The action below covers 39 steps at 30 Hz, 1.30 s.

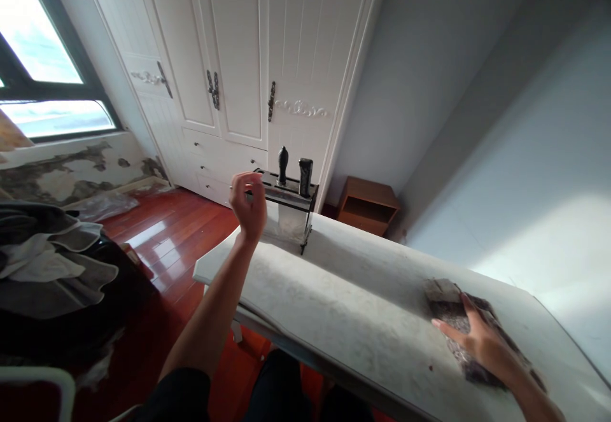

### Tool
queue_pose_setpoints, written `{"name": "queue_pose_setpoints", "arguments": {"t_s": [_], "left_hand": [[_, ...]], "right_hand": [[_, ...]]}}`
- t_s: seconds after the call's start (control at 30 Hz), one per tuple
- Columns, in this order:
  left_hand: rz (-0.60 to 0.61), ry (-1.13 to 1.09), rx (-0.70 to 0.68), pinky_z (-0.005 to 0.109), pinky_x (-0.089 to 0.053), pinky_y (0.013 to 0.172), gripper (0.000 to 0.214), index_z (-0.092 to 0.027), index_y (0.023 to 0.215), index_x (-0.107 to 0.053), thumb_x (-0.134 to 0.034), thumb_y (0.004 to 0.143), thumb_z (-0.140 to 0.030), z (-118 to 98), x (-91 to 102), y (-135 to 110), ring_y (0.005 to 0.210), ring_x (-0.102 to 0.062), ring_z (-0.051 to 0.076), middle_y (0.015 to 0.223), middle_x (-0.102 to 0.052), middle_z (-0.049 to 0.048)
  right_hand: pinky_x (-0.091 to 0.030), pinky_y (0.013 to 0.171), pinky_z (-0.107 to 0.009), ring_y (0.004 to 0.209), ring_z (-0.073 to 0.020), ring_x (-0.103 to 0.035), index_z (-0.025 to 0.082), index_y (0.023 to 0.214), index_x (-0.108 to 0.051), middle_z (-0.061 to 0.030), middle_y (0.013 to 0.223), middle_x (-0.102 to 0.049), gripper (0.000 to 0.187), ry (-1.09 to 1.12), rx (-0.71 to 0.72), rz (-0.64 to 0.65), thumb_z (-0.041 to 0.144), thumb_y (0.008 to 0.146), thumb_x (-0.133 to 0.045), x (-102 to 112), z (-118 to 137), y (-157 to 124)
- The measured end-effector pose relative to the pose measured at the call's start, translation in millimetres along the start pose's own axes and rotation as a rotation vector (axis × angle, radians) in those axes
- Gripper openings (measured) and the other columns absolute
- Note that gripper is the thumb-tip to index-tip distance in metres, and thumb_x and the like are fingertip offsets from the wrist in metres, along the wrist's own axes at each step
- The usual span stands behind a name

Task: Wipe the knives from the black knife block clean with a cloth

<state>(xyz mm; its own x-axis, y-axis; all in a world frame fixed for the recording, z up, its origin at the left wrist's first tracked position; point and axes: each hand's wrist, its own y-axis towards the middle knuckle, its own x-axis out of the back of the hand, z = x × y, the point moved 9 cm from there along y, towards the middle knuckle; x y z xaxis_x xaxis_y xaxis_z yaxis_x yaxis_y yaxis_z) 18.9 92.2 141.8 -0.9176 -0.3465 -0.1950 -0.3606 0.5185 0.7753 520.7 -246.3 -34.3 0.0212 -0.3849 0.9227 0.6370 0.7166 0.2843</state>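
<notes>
My left hand (249,202) is raised over the far left end of the white table (334,307). Its fingers are curled closed at the left corner of a knife holder (292,221) with a black top and clear sides. Two black handles, one ribbed (283,166) and one flat-sided (305,177), stick up from the holder. At the right of the table, my right hand (482,342) presses on a grey-brown, fuzzy cloth (453,314), with thumb and forefinger spread across it. The cloth's far edges are blurred.
A white wardrobe (238,46) stands beyond the table, and a small brown cabinet (367,205) is by the wall. At left, clothes (52,263) lie heaped on something dark. A white curved frame (42,376) shows at the lower left. The floor (191,218) is red wood.
</notes>
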Motion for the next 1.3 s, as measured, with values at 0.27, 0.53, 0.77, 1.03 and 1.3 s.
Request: {"name": "queue_pose_setpoints", "arguments": {"t_s": [0.27, 0.53, 0.77, 1.03, 1.3], "left_hand": [[0.285, -0.015, 0.059, 0.032, -0.055, 0.081, 0.041, -0.018, 0.119, -0.057, -0.063, 0.079, -0.025, -34, -69.7, -6, 0.107, -0.061, 0.021, 0.116, -0.063, 0.0099], [0.436, -0.011, 0.244, 0.035, -0.055, 0.084, 0.049, -0.015, 0.117, -0.06, -0.071, 0.072, -0.031, -6, -103.5, 4, 0.092, -0.068, 0.021, 0.099, -0.07, 0.0095], [0.474, 0.046, 0.216, 0.032, -0.054, 0.077, 0.035, -0.016, 0.103, -0.067, -0.07, 0.071, -0.03, -20, -110.0, 11, 0.081, -0.068, 0.02, 0.086, -0.073, 0.0056], [0.509, 0.075, 0.167, 0.032, -0.053, 0.079, 0.035, -0.015, 0.101, -0.069, -0.069, 0.071, -0.033, -29, -116.7, 26, 0.08, -0.068, 0.019, 0.083, -0.072, 0.004], [0.469, 0.036, 0.127, 0.028, -0.053, 0.075, 0.034, -0.014, 0.103, -0.068, -0.068, 0.073, -0.031, -56, -116.3, 49, 0.077, -0.067, 0.017, 0.083, -0.072, 0.0039]], "right_hand": [[-0.047, 0.1, -0.053, 0.128, -0.0404, -0.052, 0.014, 0.144, -0.038, -0.0191, 0.146, -0.049, 0.081, -0.035, 0.038, -0.036, 0.059, 0.078, -0.05, -11, 7, -10], [-0.049, 0.097, -0.052, 0.126, -0.0416, -0.054, 0.006, 0.147, -0.033, -0.0215, 0.148, -0.046, 0.082, -0.141, 0.023, -0.007, 0.053, 0.08, -0.042, -8, 21, -14], [-0.05, 0.094, -0.05, 0.123, -0.0395, -0.056, 0.014, 0.148, -0.033, -0.0182, 0.144, -0.051, 0.077, -0.092, 0.067, -0.059, 0.057, 0.084, -0.038, -5, 19, -17], [-0.048, 0.097, -0.052, 0.121, -0.0394, -0.058, 0.009, 0.143, -0.039, -0.0216, 0.141, -0.053, 0.077, -0.081, 0.037, -0.008, 0.057, 0.084, -0.032, -8, 18, -12], [-0.046, 0.099, -0.05, 0.119, -0.0406, -0.058, 0.004, 0.142, -0.038, -0.0238, 0.14, -0.053, 0.078, -0.081, 0.073, -0.022, 0.056, 0.085, -0.029, -13, 18, -13]]}}
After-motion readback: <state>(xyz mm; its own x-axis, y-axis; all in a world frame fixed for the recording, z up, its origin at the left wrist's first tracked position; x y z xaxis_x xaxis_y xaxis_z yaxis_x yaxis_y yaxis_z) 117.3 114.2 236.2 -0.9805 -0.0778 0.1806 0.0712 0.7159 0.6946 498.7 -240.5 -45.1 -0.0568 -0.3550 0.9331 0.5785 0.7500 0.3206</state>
